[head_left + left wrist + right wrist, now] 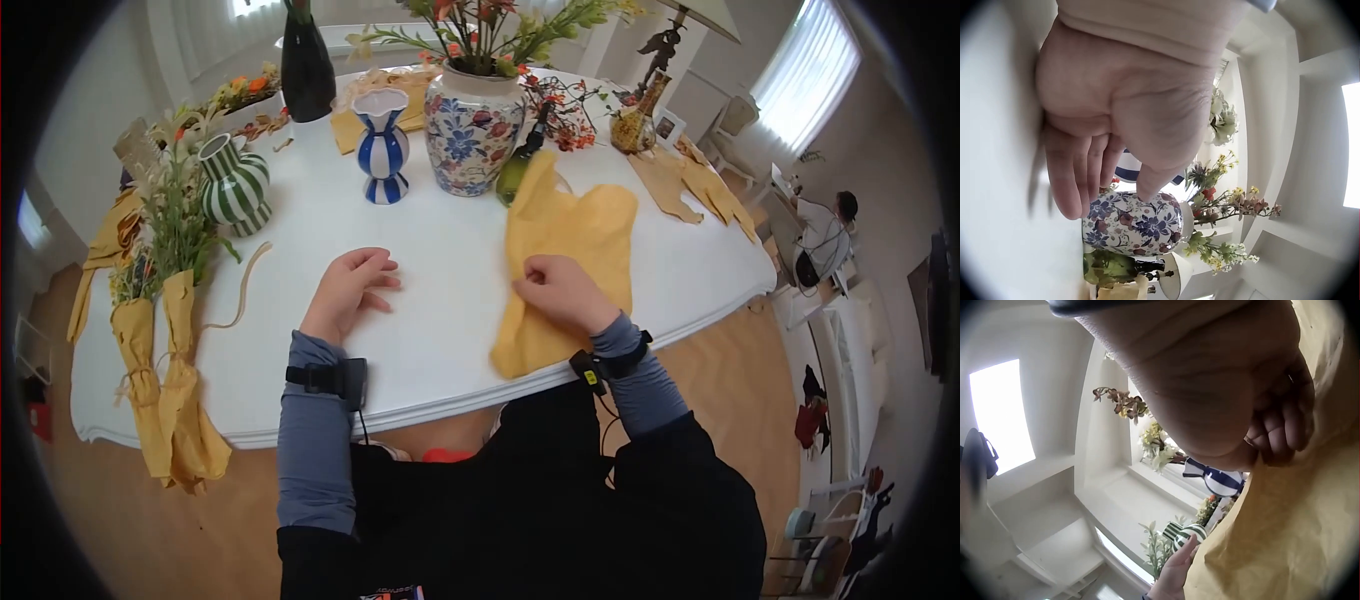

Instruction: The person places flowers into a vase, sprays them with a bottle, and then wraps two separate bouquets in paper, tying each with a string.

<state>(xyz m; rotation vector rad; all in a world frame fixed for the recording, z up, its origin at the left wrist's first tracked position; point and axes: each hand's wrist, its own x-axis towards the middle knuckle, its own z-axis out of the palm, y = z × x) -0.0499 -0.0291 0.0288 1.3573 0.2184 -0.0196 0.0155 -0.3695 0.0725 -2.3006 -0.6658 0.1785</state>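
Observation:
My right hand (562, 290) pinches the left part of a crumpled sheet of yellow wrapping paper (590, 225) with curled fingers. The sheet partly stands up, its upper corner overlapping the green bottle (512, 178). Up close in the right wrist view, the paper (1272, 531) runs beside and below the curled fingers (1275, 434). My left hand (352, 290) is at the middle of the white table (440, 345), its fingers loosely bent and holding nothing. In the left wrist view its palm (1129, 100) faces the camera, with the little-finger side close over the tabletop.
Behind the hands stand a blue-and-white striped vase (383, 150), a floral vase (470, 130) with flowers and a green-striped vase (235, 185). Paper-wrapped bouquets (165, 380) overhang the left edge, near a loose string (243, 295). More paper (710, 190) and a lamp (665, 40) are at the right back.

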